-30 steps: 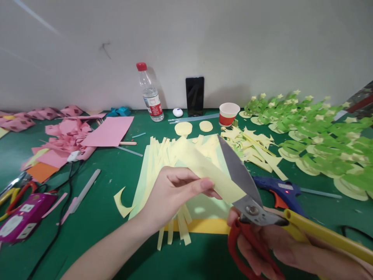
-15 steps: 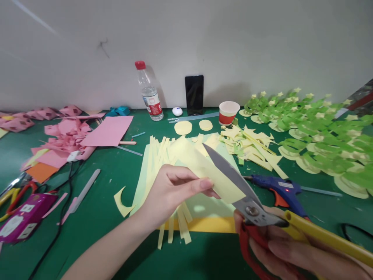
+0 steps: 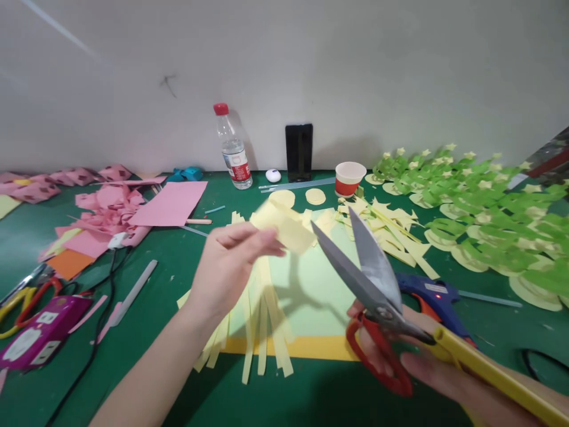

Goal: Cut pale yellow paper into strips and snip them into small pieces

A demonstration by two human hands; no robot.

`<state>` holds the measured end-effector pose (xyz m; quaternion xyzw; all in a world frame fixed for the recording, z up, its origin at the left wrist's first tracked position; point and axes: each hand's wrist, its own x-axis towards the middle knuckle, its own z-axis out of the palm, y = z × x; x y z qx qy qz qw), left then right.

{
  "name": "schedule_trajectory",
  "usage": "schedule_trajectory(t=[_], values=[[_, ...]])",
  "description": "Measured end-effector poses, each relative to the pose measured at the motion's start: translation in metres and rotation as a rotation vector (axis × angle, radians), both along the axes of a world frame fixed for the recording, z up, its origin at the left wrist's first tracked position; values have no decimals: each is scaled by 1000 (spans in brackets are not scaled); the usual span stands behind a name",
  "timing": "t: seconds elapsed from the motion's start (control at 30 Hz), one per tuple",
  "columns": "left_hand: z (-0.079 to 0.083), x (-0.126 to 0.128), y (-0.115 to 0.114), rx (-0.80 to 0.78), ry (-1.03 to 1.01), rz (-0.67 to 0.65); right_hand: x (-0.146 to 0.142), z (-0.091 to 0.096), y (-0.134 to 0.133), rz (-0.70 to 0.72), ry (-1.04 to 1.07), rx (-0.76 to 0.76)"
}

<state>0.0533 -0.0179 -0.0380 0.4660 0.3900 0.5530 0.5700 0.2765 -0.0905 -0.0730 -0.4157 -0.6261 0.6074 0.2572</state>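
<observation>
My left hand [image 3: 231, 267] pinches a small piece of pale yellow paper [image 3: 288, 228] between thumb and fingers, its edges blurred by motion. My right hand [image 3: 400, 350] grips a pair of scissors [image 3: 377, 296] with one red and one yellow handle. Their blades are spread apart and point up and left, the near tip close to the paper's right edge. Below lie pale yellow paper strips [image 3: 263, 320] over a light green sheet [image 3: 315, 296]. Under that sheet, an orange-yellow strip [image 3: 320, 347] shows along the front.
A blue glue gun [image 3: 429, 290] lies right of the sheet, behind my right hand. Yellow paper scraps [image 3: 391, 231] and rows of green paper plants [image 3: 489, 207] stand further right. At the back are a bottle [image 3: 234, 154], phone [image 3: 299, 151] and paper cup [image 3: 349, 178]. Pink paper [image 3: 171, 203] lies left.
The scissor blades have opened and come away from the paper. My left hand has moved left with the yellow paper, which now looks smaller and turned. The view has shifted slightly.
</observation>
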Motion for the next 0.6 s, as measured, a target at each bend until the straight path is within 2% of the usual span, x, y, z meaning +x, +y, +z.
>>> schedule_trajectory(t=[0.07,0.13,0.2,0.33,0.47,0.53,0.6], values=[[2,-1,6,14,-172,162,4,-5,3,-92,-285,294],[1,-1,11,28,-269,249,4,-14,10,-175,-627,583],[0,0,13,32,-288,261,0,-23,19,-210,-817,699],[-4,3,12,5,-286,229,-15,-36,33,-136,-982,683],[-11,7,10,-26,-276,202,-29,-43,41,-113,-1049,648],[-14,11,8,-47,-263,193,-33,-39,45,-113,-1017,638],[-18,15,6,-71,-247,189,-35,-26,50,-116,-929,631]])
